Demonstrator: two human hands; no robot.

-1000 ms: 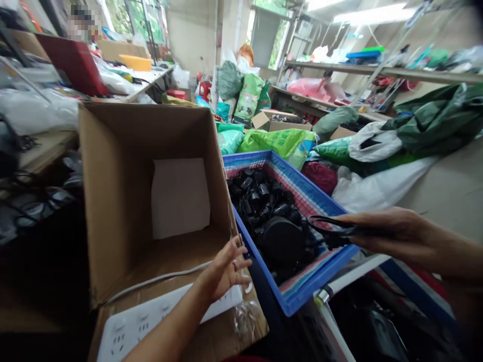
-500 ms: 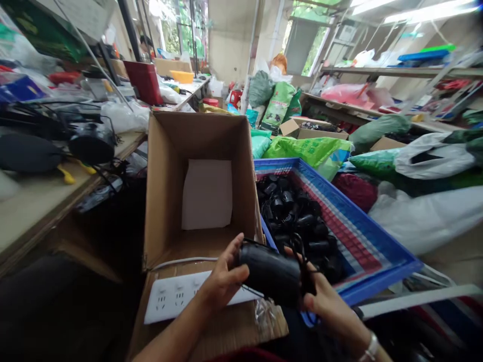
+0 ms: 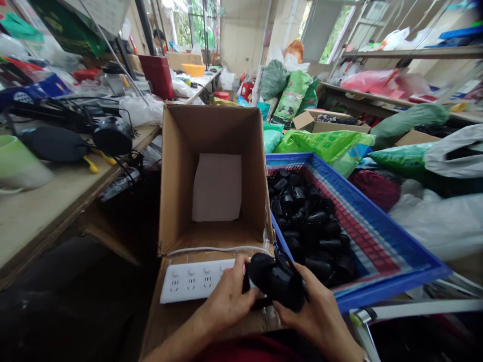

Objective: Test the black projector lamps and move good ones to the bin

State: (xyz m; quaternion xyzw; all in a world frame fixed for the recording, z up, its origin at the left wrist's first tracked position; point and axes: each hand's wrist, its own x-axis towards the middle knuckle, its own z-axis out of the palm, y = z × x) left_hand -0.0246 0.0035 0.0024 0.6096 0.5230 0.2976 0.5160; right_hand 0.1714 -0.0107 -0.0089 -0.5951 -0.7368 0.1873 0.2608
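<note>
A black cylindrical device [image 3: 285, 284] with a looped black cord is held in my right hand [image 3: 317, 306], its fingers wrapped around the side. My left hand [image 3: 230, 296] is over the right end of a white power strip [image 3: 184, 284], thumb and fingers pinched around a small black part beside the device. Whether that part is a plug or a piece of the device I cannot make out. A small red glow shows by the left fingertips. The strip lies on a cardboard flap, in front of an open cardboard box [image 3: 173, 176] with a pale sheet [image 3: 217, 188] inside.
To the right, a blue plastic crate [image 3: 381, 229] holds many similar black devices [image 3: 317, 216]. A workbench [image 3: 56, 201] with a black fan-like item [image 3: 113, 136] and a light green cup [image 3: 22, 166] runs along the left. Bags [image 3: 324, 146] crowd behind the crate.
The black device has turned and dropped slightly, its end now tilted toward the strip. My left hand has gone from its side to a pinch by the strip. The view has shifted left.
</note>
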